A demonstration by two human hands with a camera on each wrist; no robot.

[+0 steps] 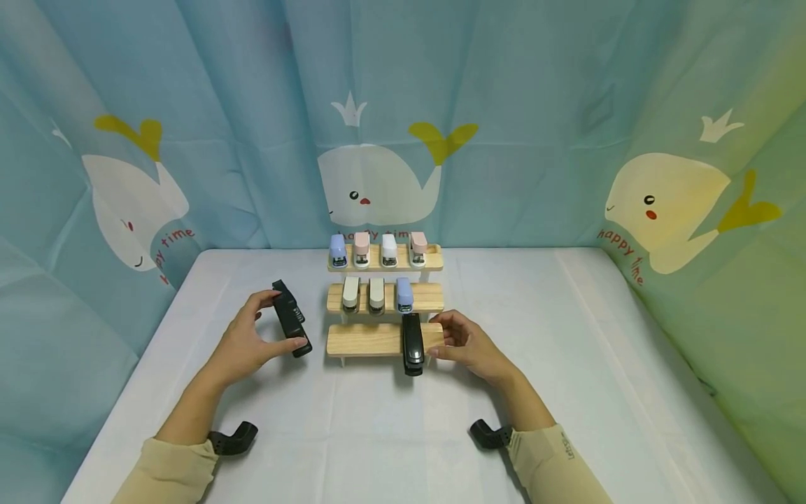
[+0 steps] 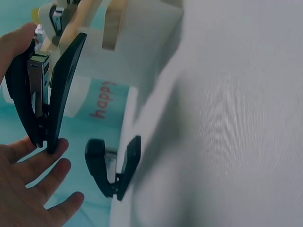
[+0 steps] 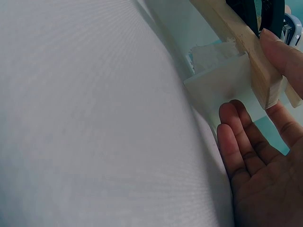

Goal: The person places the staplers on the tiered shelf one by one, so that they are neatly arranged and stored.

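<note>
My left hand (image 1: 242, 346) holds a black stapler (image 1: 291, 322) between thumb and fingers, left of a three-tier wooden display rack (image 1: 362, 339). In the left wrist view this stapler (image 2: 61, 90) is clear of the tabletop, its arms spread apart. Beyond it, a second black stapler (image 2: 113, 168) stands on the table. At the right end of the rack's lowest shelf, my right hand (image 1: 469, 346) pinches the board (image 3: 260, 71) between thumb and index finger; the other fingers curl below it. Another black stapler (image 1: 412, 344) lies on that shelf, beside the right thumb.
Several small staplers in blue, pink and white (image 1: 389, 252) line the top shelf. Two cream staplers (image 1: 350, 294) and a blue stapler (image 1: 404, 295) occupy the middle one. A white cloth (image 1: 567, 336) covers the table. Whale-print curtains (image 1: 535, 140) surround the back and sides.
</note>
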